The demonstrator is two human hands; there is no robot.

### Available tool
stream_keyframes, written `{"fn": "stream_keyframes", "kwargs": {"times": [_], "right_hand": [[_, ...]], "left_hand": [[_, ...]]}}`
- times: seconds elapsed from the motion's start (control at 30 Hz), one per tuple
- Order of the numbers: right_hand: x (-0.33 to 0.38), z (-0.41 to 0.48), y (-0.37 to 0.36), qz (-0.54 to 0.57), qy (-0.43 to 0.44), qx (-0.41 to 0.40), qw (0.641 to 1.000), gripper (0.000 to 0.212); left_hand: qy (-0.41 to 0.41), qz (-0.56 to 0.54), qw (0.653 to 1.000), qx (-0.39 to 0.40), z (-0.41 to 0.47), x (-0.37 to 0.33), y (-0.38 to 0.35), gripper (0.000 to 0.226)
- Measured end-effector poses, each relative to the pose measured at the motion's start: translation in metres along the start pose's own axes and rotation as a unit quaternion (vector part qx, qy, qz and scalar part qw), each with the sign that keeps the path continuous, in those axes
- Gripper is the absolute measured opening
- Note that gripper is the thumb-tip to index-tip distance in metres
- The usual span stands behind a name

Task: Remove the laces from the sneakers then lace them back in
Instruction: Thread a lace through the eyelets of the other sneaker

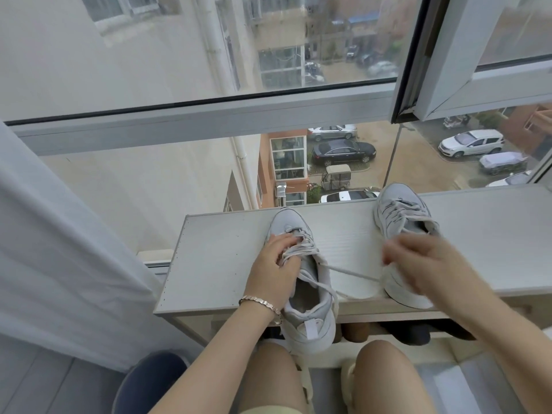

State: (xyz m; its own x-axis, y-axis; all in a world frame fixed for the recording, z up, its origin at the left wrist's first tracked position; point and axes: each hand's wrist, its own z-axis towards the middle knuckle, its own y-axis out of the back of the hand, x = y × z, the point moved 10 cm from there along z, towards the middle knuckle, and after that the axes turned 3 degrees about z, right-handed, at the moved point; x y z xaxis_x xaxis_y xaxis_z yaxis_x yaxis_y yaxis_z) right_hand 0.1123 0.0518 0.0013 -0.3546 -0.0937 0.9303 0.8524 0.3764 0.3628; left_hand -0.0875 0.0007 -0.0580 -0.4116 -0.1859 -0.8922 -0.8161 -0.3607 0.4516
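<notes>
We see two grey sneakers on a white shelf (224, 258) by the window (209, 118), toes pointing to the glass. L sneaker (310, 297) sits approx. mid-shelf w/ its heel hanging over the front edge. R sneaker (400, 213) is well apart to the right, farther back, laced up, and its near half is hidden behind the R hand.

L hand (274, 264) is on top of the L sneaker, fingers bent over the laced part near the toe and thumb against the loose loops, gripping the shoe there. Bracelet (260, 303) on that wrist.

R hand (418, 261) is motion-blurred, held above the shelf in front of the R sneaker. Its fingers are curled and one lace (349, 271) runs taut from an upper eyelet of the L sneaker straight across the shelf into them, so we read it as pinching the lace end, tho the pinch itself is too blurred to see exactly. Another loose strand drapes from the L sneaker's opening down its right side.

Curtain (59, 249) hangs at left. A dark blue round thing (149, 380) is on the floor by the left arm. Under the shelf top, dark shapes we can't make out. Outside, below, a black car (343, 152) and others are parked.
</notes>
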Motion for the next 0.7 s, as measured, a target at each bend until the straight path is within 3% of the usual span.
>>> {"fn": "stream_keyframes", "kwargs": {"times": [0.07,0.13,0.27,0.4,0.7], "right_hand": [[-0.016,0.0,-0.029,-0.17,-0.032,0.1,0.98,0.023],[-0.015,0.002,-0.044,-0.225,-0.017,0.133,0.965,0.016],[0.015,0.023,-0.049,-0.209,0.045,0.071,0.974,0.02],[0.029,0.058,-0.072,-0.228,0.053,0.081,0.969,0.02],[0.005,0.108,-0.119,-0.313,-0.047,0.181,0.931,0.029]], "left_hand": [[0.016,-0.03,0.999,-0.032,-0.004,0.003,0.009,0.037],[0.025,-0.057,0.997,-0.036,-0.009,0.006,0.014,0.038],[0.057,-0.112,0.99,-0.058,-0.014,0.013,0.026,0.025],[0.078,-0.026,0.992,-0.096,0.003,0.008,0.044,0.009],[0.151,0.13,0.979,0.029,0.051,0.011,0.026,0.013]]}}
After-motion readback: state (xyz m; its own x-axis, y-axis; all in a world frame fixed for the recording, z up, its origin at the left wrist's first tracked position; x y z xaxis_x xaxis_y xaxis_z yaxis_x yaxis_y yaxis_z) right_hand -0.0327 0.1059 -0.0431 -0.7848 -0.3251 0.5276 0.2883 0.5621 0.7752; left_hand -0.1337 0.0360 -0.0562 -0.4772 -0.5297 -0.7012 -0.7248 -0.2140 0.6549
